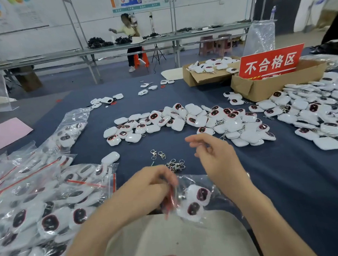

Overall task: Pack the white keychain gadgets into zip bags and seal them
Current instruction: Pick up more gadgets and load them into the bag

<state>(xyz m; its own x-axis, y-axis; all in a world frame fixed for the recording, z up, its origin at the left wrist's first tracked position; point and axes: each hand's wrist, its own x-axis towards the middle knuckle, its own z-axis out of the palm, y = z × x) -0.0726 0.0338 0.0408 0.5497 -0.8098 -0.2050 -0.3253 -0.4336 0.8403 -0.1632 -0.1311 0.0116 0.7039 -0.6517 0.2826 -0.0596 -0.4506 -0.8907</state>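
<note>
The left hand (pixel 148 188) reaches in from the lower left with its back upward. Its fingers are curled down, pinching the red zip edge of a clear zip bag (pixel 190 181) at the near edge of the blue table (pixel 290 189) (this spot is blurred, so the exact grip is unclear). The right hand (pixel 217 156) hangs above the table just beyond the bag, fingers loosely bent and pointing left, holding nothing. The bag stretches rightward from the left hand, zip end toward that hand. Two white gadgets (pixel 202 194) lie inside it, dark faces up. Metal clasps (pixel 174 164) lie just beyond the hands, a loose heap (pixel 193 119) of gadgets sits farther off, and filled bags (pixel 38 198) pile up at the left.
</note>
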